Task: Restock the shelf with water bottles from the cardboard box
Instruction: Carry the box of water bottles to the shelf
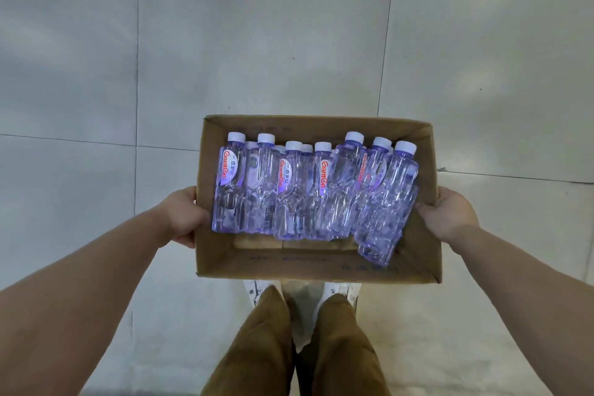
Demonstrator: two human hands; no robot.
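I'm gripping the cardboard box point(321, 262) with left hand point(183, 219) and right hand point(450, 214) on its sides, water bottles point(308, 190) lying between, caps pointing far.

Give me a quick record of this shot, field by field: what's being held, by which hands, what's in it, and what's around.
held item: open cardboard box
left hand: grips the box's left wall
right hand: grips the box's right wall
contents: water bottles lying on their sides, white caps pointing away from the person
odd one: rightmost bottle lies skewed
floor: pale tiles
shelf: not in view
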